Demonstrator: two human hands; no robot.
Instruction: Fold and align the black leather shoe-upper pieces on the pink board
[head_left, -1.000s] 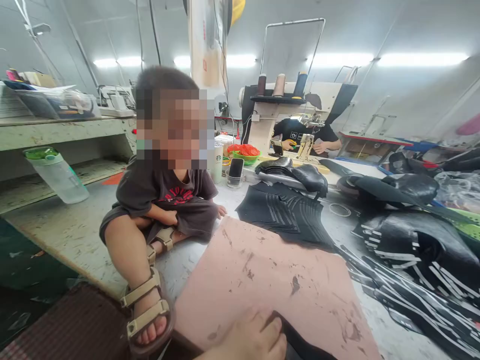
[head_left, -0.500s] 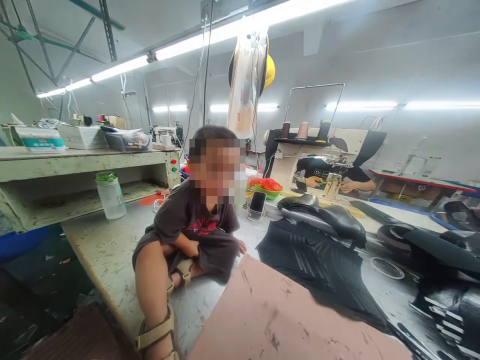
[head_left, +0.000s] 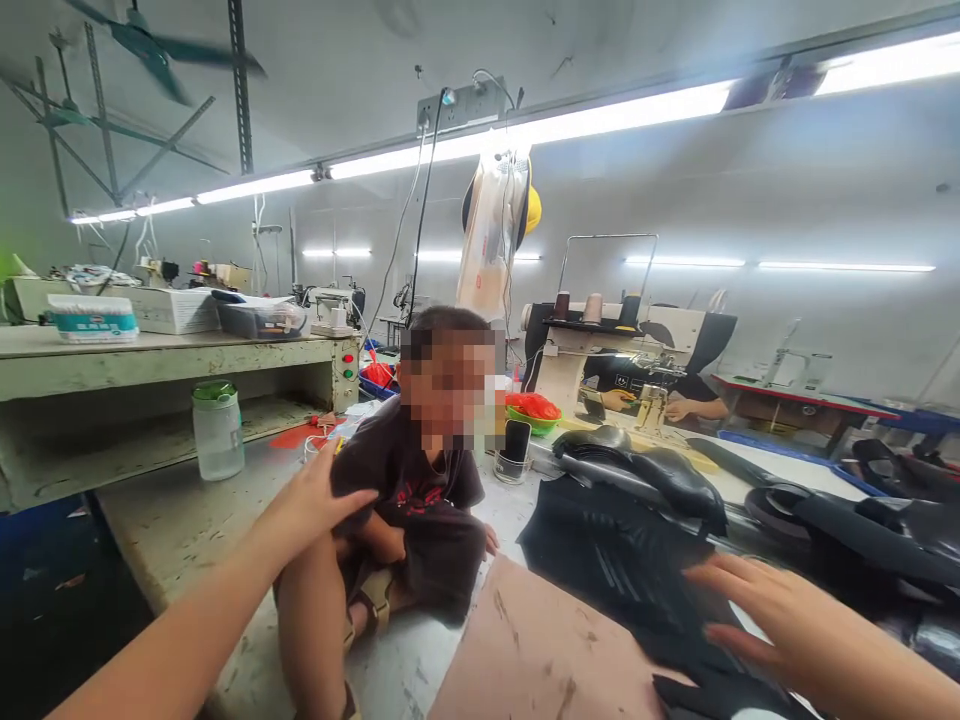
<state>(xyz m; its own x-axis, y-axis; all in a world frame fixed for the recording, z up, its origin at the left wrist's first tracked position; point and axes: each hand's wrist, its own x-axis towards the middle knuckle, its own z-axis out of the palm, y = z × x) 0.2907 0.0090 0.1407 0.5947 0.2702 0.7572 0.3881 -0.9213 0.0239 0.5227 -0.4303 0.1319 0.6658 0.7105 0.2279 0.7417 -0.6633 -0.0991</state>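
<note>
My left hand (head_left: pixel 319 505) reaches to the upper arm of a person seated on the table, thumb apart from the fingers. It is at the dark sleeve (head_left: pixel 367 450), and part of the fingers is hard to make out there. On the right, my right hand (head_left: pixel 757 605) hovers at or just over a black fabric piece (head_left: pixel 600 540), fingers stretched and nothing in them. Whether it touches the fabric I cannot tell. A pinkish-tan sheet (head_left: pixel 525 640) with dark scuffs lies between my hands, partly beside the black fabric.
A clear jar with a green lid (head_left: pixel 218 430) stands at the left. A phone (head_left: pixel 514 445) leans in a clear holder near a green bowl (head_left: pixel 534 418). Black padded pieces (head_left: pixel 645 470) lie at the right. Beyond is a sewing machine (head_left: pixel 570 370) with a person's hands at it.
Both my hands have come into view, the left at the seated person's arm, the right over the black fabric. My view has tilted upward, showing more ceiling and a fan.
</note>
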